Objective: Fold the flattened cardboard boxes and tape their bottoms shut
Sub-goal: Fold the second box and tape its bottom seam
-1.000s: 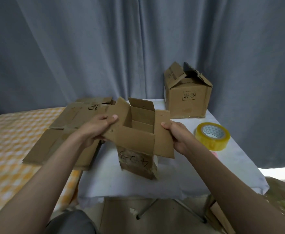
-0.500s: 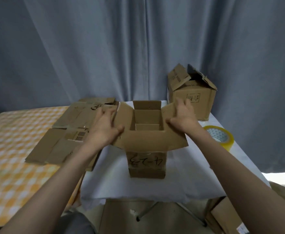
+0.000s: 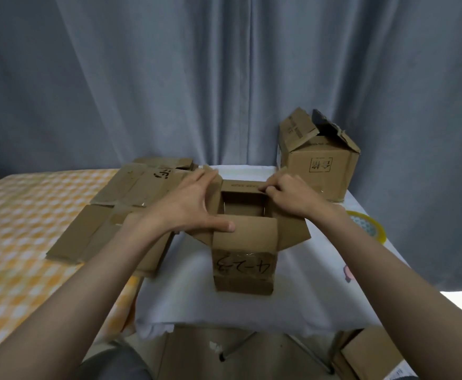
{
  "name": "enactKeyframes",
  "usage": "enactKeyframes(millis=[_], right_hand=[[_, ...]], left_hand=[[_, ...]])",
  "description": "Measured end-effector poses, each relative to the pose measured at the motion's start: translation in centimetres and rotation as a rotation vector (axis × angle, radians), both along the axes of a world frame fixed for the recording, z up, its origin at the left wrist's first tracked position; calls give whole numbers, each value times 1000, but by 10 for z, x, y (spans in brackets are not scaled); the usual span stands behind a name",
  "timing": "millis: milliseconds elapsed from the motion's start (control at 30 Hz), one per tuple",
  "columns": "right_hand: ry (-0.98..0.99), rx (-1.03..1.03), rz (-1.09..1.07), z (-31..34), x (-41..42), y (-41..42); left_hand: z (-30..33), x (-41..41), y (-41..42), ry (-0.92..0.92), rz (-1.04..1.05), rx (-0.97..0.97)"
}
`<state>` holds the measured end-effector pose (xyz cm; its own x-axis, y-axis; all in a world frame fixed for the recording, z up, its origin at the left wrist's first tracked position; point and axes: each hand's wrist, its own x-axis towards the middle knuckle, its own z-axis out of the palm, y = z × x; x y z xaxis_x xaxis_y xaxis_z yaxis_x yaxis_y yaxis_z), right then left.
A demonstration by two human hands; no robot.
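Folding, head view: the small box (image 3: pixel 243 253) stands upright on the white-covered table (image 3: pixel 306 297), open end up, its flaps being turned inward.
Left hand: the left hand (image 3: pixel 188 207) lies spread over the left flap, fingers fairly straight, thumb pressing the near flap (image 3: pixel 245 229) down; it clamps nothing.
Right hand: the right hand (image 3: pixel 293 198) has its fingers curled at the far flap's edge (image 3: pixel 241 185), seemingly pinching it.
Risk, flaps: the four flaps could overlap in the wrong order or spring back up if either hand lets go early.
Risk, box: uneven downward pressure may skew or tip the light carton.
Risk, tape: the tape roll (image 3: pixel 368 226) sits well off to the right, so reaching for it would free a flap.
Hidden: the box's underside and its right flap under the forearm; the tape roll is partly covered.
Unclear: whether the right fingertips truly grip the edge.
Elsewhere: flattened boxes (image 3: pixel 131 204) lie left; an assembled carton (image 3: pixel 317 165) stands behind.
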<state>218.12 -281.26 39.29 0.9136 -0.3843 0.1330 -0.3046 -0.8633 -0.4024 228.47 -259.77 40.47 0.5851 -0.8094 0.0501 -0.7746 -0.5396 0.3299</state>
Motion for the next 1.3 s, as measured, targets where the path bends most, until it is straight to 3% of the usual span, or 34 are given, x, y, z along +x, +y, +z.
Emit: enactKeyframes(millis=[200,367,433,667,833,900,967,1200,1300], right_hand=[[-44,74,-14,-1,0,-3],[-502,449,-275,1,-5,1],[-510,494,-291,-1,-3,7],[-387,268,-91,-14,17,35],[-191,155,-8,-36,25,42],[-224,140,-2,-39,24,44],[-302,134,-21,-40,23,45],[-437,377,-244,-38,5,39],[-458,586,-299,-44,-4,40]], left_hand=[[22,16,-38,35,-139,379],[24,11,-41,-18,-112,485],[23,9,-39,-13,-107,470],[18,10,-31,15,-138,316],[10,15,-21,133,-157,-33],[6,18,-18,168,-50,-222],[3,17,-16,79,61,-315],[-18,-7,-20,52,-70,-199],[-34,-6,-28,78,-44,-100]])
